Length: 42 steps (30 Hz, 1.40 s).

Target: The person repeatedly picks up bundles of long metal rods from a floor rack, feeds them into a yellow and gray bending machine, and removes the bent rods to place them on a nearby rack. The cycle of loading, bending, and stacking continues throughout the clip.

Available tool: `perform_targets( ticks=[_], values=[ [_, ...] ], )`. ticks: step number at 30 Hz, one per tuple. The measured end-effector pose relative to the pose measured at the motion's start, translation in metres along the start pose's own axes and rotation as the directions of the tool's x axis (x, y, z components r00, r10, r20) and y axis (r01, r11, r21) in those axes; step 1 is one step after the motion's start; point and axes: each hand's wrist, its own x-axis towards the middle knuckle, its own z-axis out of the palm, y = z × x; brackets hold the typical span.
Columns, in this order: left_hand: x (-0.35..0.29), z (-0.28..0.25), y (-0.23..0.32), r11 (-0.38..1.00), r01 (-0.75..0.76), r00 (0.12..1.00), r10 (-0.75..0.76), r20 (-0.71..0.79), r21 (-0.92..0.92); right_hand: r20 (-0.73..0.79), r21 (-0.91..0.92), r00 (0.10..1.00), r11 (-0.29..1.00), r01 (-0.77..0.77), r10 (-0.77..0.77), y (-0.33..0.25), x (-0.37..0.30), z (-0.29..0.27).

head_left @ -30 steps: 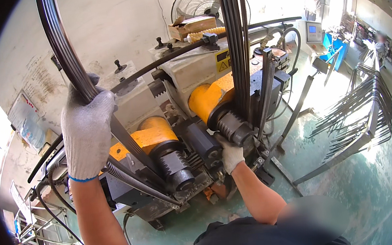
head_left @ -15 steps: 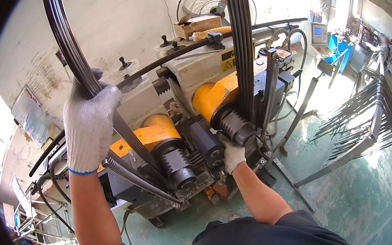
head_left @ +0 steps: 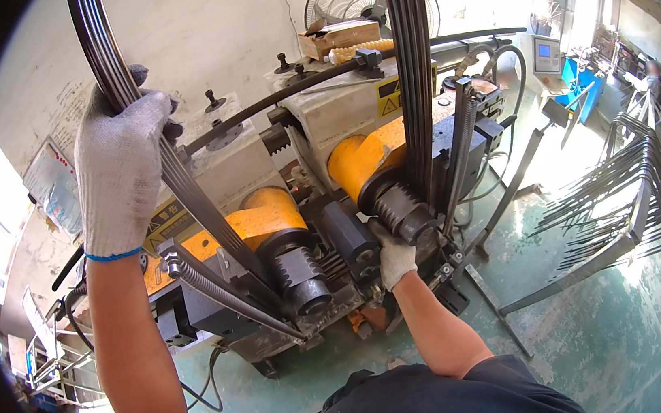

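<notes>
While the gloved left hand (head_left: 121,173) closes around the left bundle of dark metal bars (head_left: 195,191), the gloved right hand (head_left: 394,256) reaches low between the dark block (head_left: 342,234) and the right ribbed cylinder (head_left: 403,213); its fingers are partly hidden, so whether it grips anything cannot be told. The left bundle slants from upper left down beside the left ribbed cylinder (head_left: 299,271), in front of a yellow housing (head_left: 270,213). A second bundle (head_left: 411,67) stands nearly upright, its lower end just beside the right ribbed cylinder
</notes>
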Motion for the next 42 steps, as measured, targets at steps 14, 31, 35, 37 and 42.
perform_targets(
  ticks=[14, 31, 35, 37, 42],
  values=[
    [-0.033, -0.012, -0.025, 0.993, 0.118, 0.983, -0.114, 0.141, -0.017, 0.032, 0.180, 0.997, 0.981, -0.073, 0.068, 0.025, 0.000, -0.008],
    [-0.030, -0.034, -0.048, 0.985, 0.173, 0.947, -0.161, 0.279, -0.019, 0.057, 0.126, 0.995, 0.988, -0.092, 0.085, 0.025, -0.003, -0.007],
    [-0.029, -0.031, -0.049, 0.986, 0.166, 0.944, -0.159, 0.288, 0.000, 0.113, 0.207, 0.986, 0.968, -0.141, 0.120, 0.034, 0.004, -0.011],
    [-0.030, -0.032, -0.051, 0.988, 0.151, 0.946, -0.157, 0.283, 0.042, 0.110, 0.244, 0.983, 0.955, -0.170, 0.147, 0.038, 0.004, -0.011],
    [-0.030, -0.038, -0.052, 0.985, 0.138, 0.941, -0.164, 0.296, 0.107, 0.085, 0.168, 0.973, 0.960, -0.226, 0.214, 0.020, -0.002, -0.008]
  ],
)
